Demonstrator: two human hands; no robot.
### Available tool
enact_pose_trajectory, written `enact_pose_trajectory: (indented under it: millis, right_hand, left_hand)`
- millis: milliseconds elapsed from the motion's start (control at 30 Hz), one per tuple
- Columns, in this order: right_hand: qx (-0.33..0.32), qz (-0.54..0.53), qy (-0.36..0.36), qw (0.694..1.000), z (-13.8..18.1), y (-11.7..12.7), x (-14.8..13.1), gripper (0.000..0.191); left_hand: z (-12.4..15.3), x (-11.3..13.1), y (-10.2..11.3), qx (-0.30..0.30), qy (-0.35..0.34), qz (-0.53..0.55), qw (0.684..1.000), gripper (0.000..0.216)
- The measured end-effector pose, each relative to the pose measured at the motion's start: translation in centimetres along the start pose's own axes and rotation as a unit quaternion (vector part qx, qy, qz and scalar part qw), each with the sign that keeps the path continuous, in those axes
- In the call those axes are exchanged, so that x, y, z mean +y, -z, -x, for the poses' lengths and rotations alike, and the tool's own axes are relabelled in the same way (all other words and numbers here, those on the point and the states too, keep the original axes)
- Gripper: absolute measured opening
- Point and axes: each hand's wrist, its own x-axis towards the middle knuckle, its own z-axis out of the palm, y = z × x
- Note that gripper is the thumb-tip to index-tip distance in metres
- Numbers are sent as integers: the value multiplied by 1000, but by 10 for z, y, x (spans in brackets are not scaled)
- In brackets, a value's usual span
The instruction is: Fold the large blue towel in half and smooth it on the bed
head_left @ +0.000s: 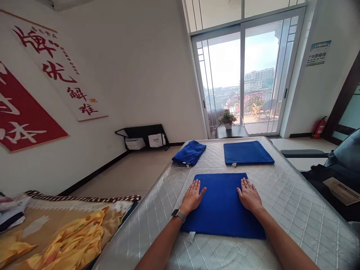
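Note:
A blue towel (221,210), folded into a flat rectangle, lies on the quilted mattress (303,221) in front of me. My left hand (193,195) rests flat on the towel's left side, fingers stretched forward and thumb apart. On its right side my right hand (249,194) lies flat in the same way. Neither hand grips anything. A small white label sticks out from the towel's near edge at the left. Beyond it are a second folded blue towel (249,152) at the right and a rumpled blue towel (190,153) at the left, each with a white label.
Left of the mattress, yellow clothing (75,240) is heaped on a brown blanket (36,210). A black rack (143,132) with white boxes stands by the wall. At the far end, a potted plant (228,119) sits on a small table. Dark bags and a cardboard piece (341,190) are at right.

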Motion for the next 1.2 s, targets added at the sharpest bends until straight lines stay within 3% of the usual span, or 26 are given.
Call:
enact_pose_trajectory:
  millis: [100,567,933,1067,1200]
  right_hand:
    - [6,6,2,1000,-1,-3,2,70]
    - [5,71,-3,997,7,13,-10,67]
    - [5,65,28,997,66,3,-4,68]
    - [1,48,19,999,72,1,-6,68]
    - [-1,34,11,999,71,4,-9,68]
  left_hand:
    - [2,-9,-1,17,12,-1,1000,83]
    - [4,-6,1,41,15,4,999,90]
    - [0,-12,-10,47,9,18,999,89]
    - [2,-12,-8,51,14,-2,999,88]
    - [6,-4,2,96,17,-39,994,85]
